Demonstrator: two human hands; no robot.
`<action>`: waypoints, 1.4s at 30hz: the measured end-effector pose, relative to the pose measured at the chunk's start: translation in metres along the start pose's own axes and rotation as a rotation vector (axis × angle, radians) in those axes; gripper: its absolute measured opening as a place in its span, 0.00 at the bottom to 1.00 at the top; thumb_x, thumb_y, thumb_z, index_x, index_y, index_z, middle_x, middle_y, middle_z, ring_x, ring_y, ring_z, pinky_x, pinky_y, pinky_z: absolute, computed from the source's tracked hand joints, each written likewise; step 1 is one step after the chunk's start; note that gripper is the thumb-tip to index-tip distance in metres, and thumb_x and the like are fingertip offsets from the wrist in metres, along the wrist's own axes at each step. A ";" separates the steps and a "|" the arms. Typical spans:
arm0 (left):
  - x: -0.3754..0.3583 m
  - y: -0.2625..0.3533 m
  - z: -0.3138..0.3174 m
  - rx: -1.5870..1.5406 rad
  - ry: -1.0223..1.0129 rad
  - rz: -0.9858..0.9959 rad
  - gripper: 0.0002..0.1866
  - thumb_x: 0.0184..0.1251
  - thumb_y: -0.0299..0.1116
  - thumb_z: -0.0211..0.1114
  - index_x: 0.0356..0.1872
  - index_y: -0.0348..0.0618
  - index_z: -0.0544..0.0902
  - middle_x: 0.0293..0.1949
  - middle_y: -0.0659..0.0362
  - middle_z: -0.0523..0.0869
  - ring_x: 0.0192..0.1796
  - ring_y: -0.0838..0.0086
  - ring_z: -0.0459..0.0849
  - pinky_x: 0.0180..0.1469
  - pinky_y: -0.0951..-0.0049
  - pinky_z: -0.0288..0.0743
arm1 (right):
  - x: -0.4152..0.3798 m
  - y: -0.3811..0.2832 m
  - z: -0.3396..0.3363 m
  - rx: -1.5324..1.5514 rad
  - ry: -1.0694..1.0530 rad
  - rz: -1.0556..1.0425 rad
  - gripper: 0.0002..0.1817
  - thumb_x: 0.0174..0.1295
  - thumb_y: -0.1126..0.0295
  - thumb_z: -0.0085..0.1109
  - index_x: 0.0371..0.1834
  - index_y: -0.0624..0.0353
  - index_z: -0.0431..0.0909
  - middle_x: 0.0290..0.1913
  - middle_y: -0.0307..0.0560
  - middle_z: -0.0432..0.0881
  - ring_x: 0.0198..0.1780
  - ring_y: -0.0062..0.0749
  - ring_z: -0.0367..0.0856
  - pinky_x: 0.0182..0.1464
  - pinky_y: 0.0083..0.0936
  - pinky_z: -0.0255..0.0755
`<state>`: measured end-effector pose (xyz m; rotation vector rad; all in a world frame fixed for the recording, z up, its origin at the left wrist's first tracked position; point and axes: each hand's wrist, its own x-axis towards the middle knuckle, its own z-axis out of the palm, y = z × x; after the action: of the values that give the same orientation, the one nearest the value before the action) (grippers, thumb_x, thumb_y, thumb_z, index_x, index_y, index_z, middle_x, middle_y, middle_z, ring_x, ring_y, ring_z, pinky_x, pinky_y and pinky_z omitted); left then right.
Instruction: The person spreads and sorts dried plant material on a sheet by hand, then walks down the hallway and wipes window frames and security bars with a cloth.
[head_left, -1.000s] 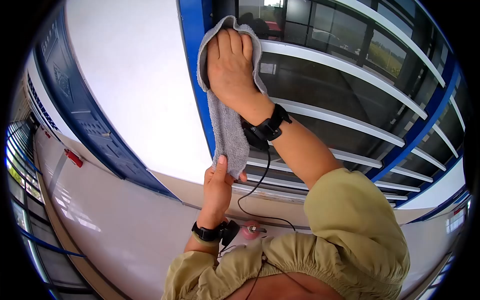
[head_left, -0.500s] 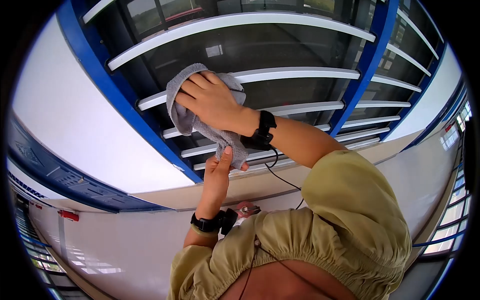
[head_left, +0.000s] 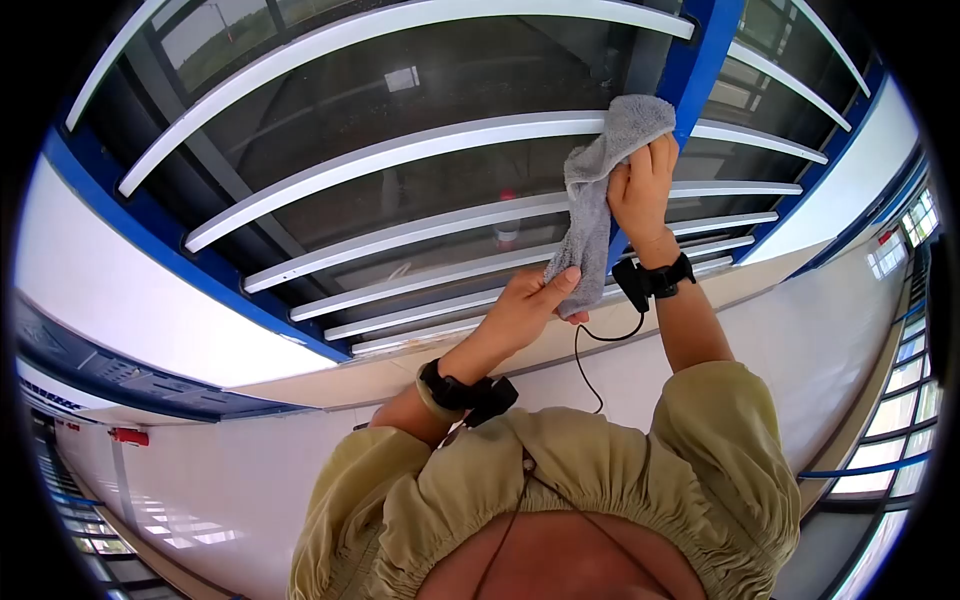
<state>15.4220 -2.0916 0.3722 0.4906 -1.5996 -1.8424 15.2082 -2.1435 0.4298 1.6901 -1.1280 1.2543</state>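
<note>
A grey cloth (head_left: pixel 590 205) hangs between my two hands in front of white window bars (head_left: pixel 400 150). My right hand (head_left: pixel 645 190) is wrapped on its upper part, beside the blue post (head_left: pixel 700 60) at the right end of the bars. Lower down, my left hand (head_left: pixel 535 300) pinches the cloth's bottom end, thumb on top. The cloth's top lies against the end of one bar. Both wrists wear black straps with small devices, and a black cable runs down from the right one.
Dark glass (head_left: pixel 450 70) stands behind the bars, and more bars continue right of the post. A white wall (head_left: pixel 130 260) and blue panel (head_left: pixel 130 370) are at the left. A red object (head_left: pixel 129 437) rests far left on the pale floor (head_left: pixel 270 480).
Both hands and the cloth have moved right along the bars, from the left end to the blue post. The cloth now hangs longer and straighter between them.
</note>
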 end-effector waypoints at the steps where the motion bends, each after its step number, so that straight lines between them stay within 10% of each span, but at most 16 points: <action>1: 0.003 -0.004 0.004 0.003 -0.026 -0.013 0.25 0.78 0.50 0.53 0.38 0.32 0.82 0.32 0.57 0.86 0.33 0.73 0.86 0.40 0.73 0.81 | -0.013 0.004 -0.002 -0.004 0.007 0.000 0.25 0.49 0.84 0.54 0.55 0.64 0.76 0.58 0.59 0.72 0.60 0.61 0.67 0.64 0.47 0.60; 8: -0.030 -0.029 -0.029 0.032 -0.005 -0.104 0.26 0.79 0.49 0.50 0.36 0.34 0.83 0.29 0.56 0.87 0.32 0.74 0.86 0.38 0.75 0.79 | -0.073 -0.045 0.030 0.003 -0.098 0.240 0.26 0.50 0.82 0.48 0.56 0.65 0.75 0.56 0.59 0.74 0.60 0.59 0.69 0.63 0.47 0.61; 25: -0.256 0.014 -0.186 -0.099 0.757 -0.046 0.20 0.78 0.44 0.53 0.39 0.34 0.81 0.31 0.57 0.84 0.31 0.73 0.83 0.40 0.73 0.78 | -0.032 -0.414 0.205 0.428 -0.161 -0.126 0.23 0.55 0.73 0.55 0.57 0.64 0.76 0.62 0.54 0.74 0.68 0.47 0.67 0.69 0.42 0.57; 29: -0.249 -0.004 -0.182 -0.098 0.680 -0.139 0.19 0.78 0.43 0.53 0.39 0.34 0.80 0.32 0.56 0.84 0.32 0.73 0.83 0.39 0.73 0.78 | -0.070 -0.378 0.197 0.530 -0.263 -0.346 0.23 0.58 0.70 0.56 0.59 0.61 0.76 0.62 0.46 0.76 0.65 0.41 0.71 0.67 0.39 0.61; 42: -0.083 -0.099 -0.091 -0.036 0.036 -0.500 0.25 0.75 0.51 0.56 0.39 0.33 0.82 0.31 0.54 0.86 0.31 0.72 0.84 0.38 0.73 0.79 | -0.168 -0.114 0.045 -0.116 -0.496 0.169 0.31 0.52 0.80 0.54 0.64 0.49 0.74 0.66 0.38 0.73 0.69 0.38 0.67 0.65 0.40 0.61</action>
<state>15.5191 -2.0970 0.2485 0.9715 -1.5081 -2.1986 15.3067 -2.1084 0.2500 1.9020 -1.6297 0.8607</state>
